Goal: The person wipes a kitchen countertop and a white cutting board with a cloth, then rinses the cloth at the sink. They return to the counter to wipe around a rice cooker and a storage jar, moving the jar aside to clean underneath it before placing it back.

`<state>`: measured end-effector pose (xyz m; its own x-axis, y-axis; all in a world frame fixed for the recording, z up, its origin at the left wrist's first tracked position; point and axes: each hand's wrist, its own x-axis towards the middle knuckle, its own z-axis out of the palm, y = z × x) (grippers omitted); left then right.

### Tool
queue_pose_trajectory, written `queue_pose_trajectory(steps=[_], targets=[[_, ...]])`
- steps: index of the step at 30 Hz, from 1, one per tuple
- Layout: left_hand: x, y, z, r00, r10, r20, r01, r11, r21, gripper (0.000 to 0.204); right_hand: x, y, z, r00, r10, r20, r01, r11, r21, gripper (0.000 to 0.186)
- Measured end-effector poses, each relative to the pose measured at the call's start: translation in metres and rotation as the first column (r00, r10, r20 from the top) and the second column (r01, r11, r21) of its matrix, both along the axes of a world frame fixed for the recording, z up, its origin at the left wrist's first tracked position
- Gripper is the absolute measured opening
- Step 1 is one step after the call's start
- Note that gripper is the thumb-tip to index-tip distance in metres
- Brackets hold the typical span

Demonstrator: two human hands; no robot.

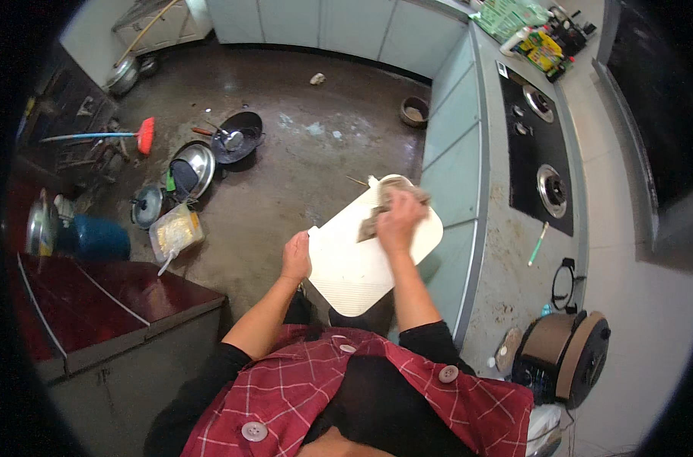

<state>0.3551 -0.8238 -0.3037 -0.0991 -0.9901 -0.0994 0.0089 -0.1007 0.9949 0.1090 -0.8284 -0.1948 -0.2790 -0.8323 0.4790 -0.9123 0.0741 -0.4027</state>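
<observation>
A cream-white cutting board (pixel 346 259) with rounded corners and a ribbed strip near its lower end is held tilted in front of me. My left hand (pixel 295 257) grips its left edge, the thumb along the rim and the other fingers hidden behind. Near the board's upper right end, my right hand (pixel 402 221) is closed on a crumpled brownish rag (pixel 369 225), pressing it against the surface. Part of the rag sticks out above and to the left of the fingers.
Along the right runs a counter (pixel 506 289) with a black gas stove (pixel 525 145) and a brown-black cooker (pixel 563 358). On the floor to the left stand a wok (pixel 243 152), a steel lid (pixel 198 164) and a plastic tub (pixel 175 232). A dark red table (pixel 118 305) is at lower left.
</observation>
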Motion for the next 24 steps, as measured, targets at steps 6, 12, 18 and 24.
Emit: queue_pose_trajectory(steps=[6,12,18,24], targets=[[-0.001,-0.003,0.027,0.987,-0.074,-0.146,0.09,0.99,0.107,0.039,0.131,0.04,0.016,0.923,0.334,0.192,-0.349,0.936,0.05,0.051],[0.006,-0.009,0.004,0.95,-0.235,-0.205,0.27,0.949,0.165,0.048,0.153,0.091,0.027,0.924,0.258,0.282,-0.284,0.957,0.055,0.056],[0.001,-0.015,0.038,0.9,-0.431,-0.056,0.435,0.898,0.072,0.054,0.132,0.131,0.032,0.924,0.309,0.226,-0.335,0.938,0.086,0.046],[0.005,-0.016,0.053,0.785,-0.614,0.087,0.604,0.789,0.112,0.074,0.036,0.096,0.021,0.983,0.164,0.088,-0.171,0.981,0.09,0.045]])
